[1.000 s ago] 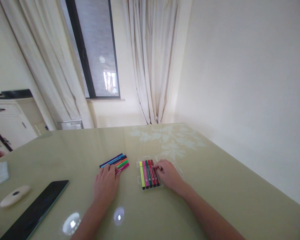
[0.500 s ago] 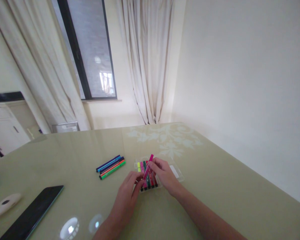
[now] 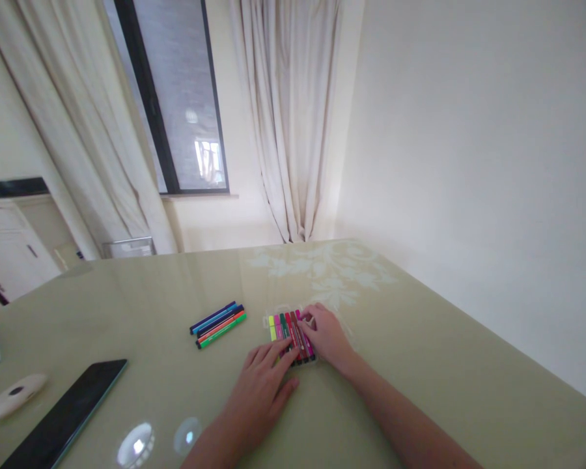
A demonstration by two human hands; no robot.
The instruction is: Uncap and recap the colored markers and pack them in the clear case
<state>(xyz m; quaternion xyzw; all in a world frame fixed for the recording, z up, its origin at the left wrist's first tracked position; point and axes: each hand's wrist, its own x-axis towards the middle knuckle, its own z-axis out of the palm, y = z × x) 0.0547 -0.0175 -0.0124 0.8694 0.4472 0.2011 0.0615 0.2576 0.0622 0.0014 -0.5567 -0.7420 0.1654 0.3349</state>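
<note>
A clear plastic case (image 3: 266, 322) lies open on the table, holding a row of felt-tip pens (image 3: 282, 324) in yellow, pink, green, red and brown. At the row's right end is a magenta felt-tip pen (image 3: 309, 349), lying in line with the others. My right hand (image 3: 326, 333) is curled over the case's right side, thumb and forefinger closed at the upper part of that magenta pen. With fingers stretched out, my left hand (image 3: 264, 384) rests its fingertips on the lower ends of the pens, hiding some of them.
Left of the case lies a small group of loose felt-tip pens (image 3: 219, 324), blue, orange and green. Nearer the left edge are a dark tablet-like device (image 3: 68, 410) and a white oval object (image 3: 13, 396). A wall (image 3: 469, 195) runs along the table's right side.
The magenta pen, held tilted above the case before, now lies flat at the row's right end. My left hand has let go of its lower end and flattened onto the pens.
</note>
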